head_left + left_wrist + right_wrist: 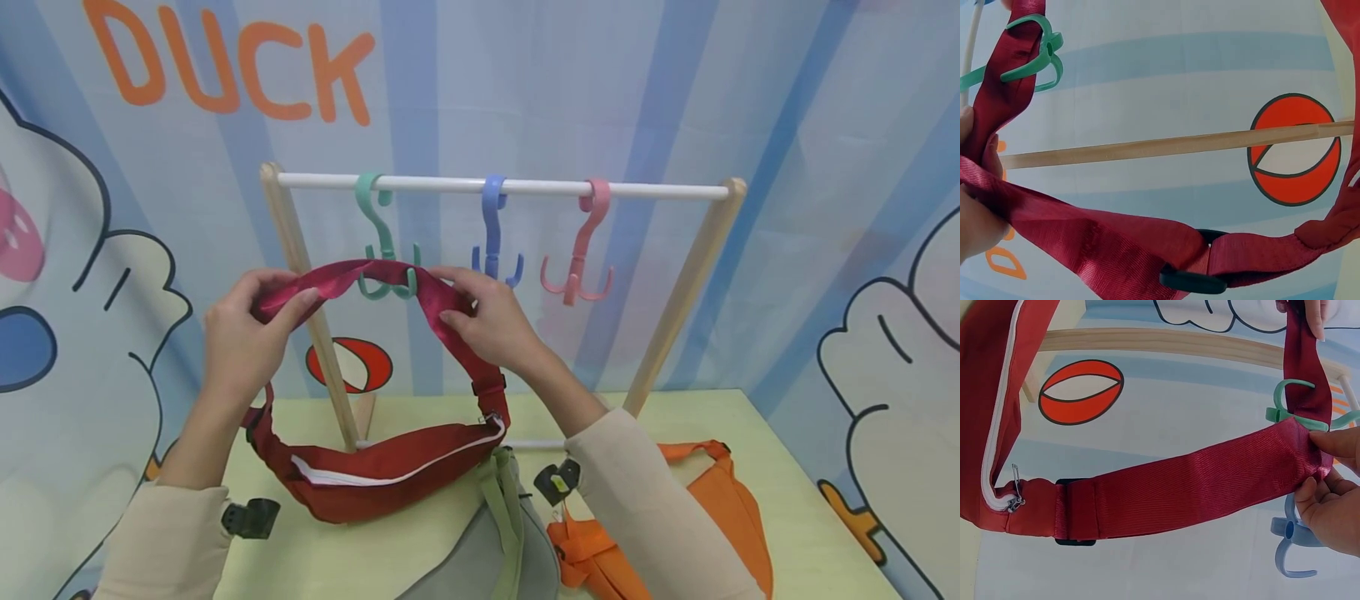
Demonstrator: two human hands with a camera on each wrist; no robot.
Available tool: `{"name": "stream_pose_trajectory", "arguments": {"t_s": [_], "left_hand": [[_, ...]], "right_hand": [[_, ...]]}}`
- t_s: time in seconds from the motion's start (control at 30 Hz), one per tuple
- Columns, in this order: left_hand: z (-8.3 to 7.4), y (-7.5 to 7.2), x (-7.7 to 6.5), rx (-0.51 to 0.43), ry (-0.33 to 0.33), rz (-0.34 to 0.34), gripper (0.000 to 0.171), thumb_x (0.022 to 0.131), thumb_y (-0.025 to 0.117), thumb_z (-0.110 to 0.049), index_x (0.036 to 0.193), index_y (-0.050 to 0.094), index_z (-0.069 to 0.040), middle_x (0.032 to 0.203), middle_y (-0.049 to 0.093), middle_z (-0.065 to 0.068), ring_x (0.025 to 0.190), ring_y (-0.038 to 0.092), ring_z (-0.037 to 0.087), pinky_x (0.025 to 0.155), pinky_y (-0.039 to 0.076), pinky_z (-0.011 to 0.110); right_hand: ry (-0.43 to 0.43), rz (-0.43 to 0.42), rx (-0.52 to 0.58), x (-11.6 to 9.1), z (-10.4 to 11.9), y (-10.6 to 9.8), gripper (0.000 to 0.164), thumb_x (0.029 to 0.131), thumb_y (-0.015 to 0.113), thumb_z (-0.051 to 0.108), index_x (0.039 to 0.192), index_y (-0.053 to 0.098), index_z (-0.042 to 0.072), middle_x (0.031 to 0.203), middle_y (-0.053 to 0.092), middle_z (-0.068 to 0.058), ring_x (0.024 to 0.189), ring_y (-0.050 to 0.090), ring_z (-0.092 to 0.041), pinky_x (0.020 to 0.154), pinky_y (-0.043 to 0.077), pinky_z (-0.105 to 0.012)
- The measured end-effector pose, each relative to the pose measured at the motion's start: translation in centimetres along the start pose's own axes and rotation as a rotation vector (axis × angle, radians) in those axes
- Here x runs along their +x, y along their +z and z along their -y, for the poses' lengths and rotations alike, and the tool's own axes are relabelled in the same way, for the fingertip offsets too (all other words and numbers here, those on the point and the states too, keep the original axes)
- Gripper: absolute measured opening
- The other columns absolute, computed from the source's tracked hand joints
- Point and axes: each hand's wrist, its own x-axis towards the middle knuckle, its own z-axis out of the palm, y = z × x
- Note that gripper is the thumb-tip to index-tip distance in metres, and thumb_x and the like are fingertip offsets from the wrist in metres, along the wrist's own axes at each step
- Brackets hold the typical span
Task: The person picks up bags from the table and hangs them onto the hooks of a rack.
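Observation:
A red waist bag [397, 467] with a white zipper hangs by its strap, its lower side close to the table. My left hand [251, 325] pinches the strap on the left, thumb on top. On the right, my right hand [491, 321] pinches the same strap [1210, 481] between thumb and fingers. Between the hands the strap passes across the green hook [386, 250], with prongs showing in front of it in the left wrist view. Whether the hook bears its weight I cannot tell. A black buckle [1192, 280] sits along the strap.
The green, blue [492, 225] and pink [579, 250] hooks hang from a white rod [660, 191] on a wooden frame [678, 300]. A grey-green bag [480, 550] and an orange bag [731, 517] lie on the pale yellow table [810, 517]. A printed backdrop stands behind.

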Motion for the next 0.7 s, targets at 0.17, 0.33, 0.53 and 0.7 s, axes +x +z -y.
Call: {"name": "stream_pose_trajectory", "arguments": {"t_s": [0.17, 0.33, 0.53, 0.7], "left_hand": [[0.13, 0.2, 0.22, -0.031, 0.021, 0.005, 0.04, 0.085, 0.064, -0.028, 0.115, 0.06, -0.002, 0.1, 0.062, 0.017, 0.077, 0.052, 0.005, 0.065, 0.04, 0.01], [0.13, 0.29, 0.35, -0.037, 0.029, 0.009, 0.038, 0.086, 0.063, -0.028, 0.114, 0.061, -0.002, 0.101, 0.062, 0.017, 0.081, 0.055, 0.013, 0.066, 0.04, 0.01], [-0.04, 0.4, 0.38, -0.02, 0.008, 0.002, 0.036, 0.089, 0.059, -0.03, 0.111, 0.061, -0.002, 0.101, 0.063, 0.016, 0.087, 0.057, 0.025, 0.068, 0.039, 0.012], [-0.22, 0.48, 0.48, -0.004, -0.016, -0.011, 0.035, 0.09, 0.057, -0.031, 0.108, 0.062, -0.001, 0.099, 0.063, 0.016, 0.086, 0.057, 0.024, 0.068, 0.04, 0.015]], "right_hand": [[0.012, 0.004, -0.005, 0.07, 0.06, -0.02, 0.046, 0.085, 0.061, 0.003, 0.129, 0.052, 0.013, 0.095, 0.059, -0.008, 0.084, 0.055, -0.019, 0.067, 0.05, -0.028], [0.019, 0.006, -0.004, 0.08, 0.04, -0.06, 0.046, 0.085, 0.061, 0.003, 0.129, 0.052, 0.013, 0.094, 0.059, -0.008, 0.083, 0.055, -0.019, 0.067, 0.05, -0.028], [0.02, 0.008, -0.011, 0.08, 0.01, -0.1, 0.046, 0.085, 0.061, 0.003, 0.129, 0.052, 0.013, 0.093, 0.059, -0.008, 0.083, 0.055, -0.019, 0.067, 0.049, -0.028], [0.022, 0.012, -0.019, 0.11, 0.19, -0.06, 0.046, 0.085, 0.061, 0.003, 0.129, 0.052, 0.012, 0.094, 0.059, -0.008, 0.083, 0.054, -0.019, 0.067, 0.049, -0.028]]}}
